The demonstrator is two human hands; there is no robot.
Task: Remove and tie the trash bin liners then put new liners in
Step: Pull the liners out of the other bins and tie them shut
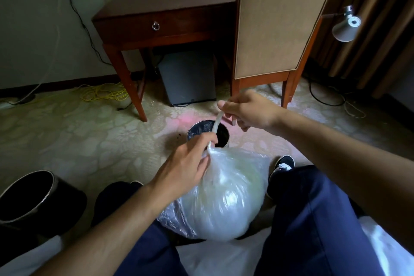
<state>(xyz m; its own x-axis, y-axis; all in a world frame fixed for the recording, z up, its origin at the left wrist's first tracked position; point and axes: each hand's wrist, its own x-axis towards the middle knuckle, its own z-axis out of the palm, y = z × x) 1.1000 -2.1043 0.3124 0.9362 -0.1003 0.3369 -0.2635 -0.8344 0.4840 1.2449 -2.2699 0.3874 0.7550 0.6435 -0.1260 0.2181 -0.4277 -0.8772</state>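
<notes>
Now the left hand [190,163] pinches the bag [224,197] at its neck to seal it, while the right hand [246,110] grips the twisted tail [216,123], pulling it taut for knotting.

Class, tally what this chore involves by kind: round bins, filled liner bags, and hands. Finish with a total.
Round bins: 2, the metal bin and the dark bin
Filled liner bags: 1, the liner bag, its twisted neck held in both hands
Hands: 2, the left hand and the right hand
Total: 5
</notes>
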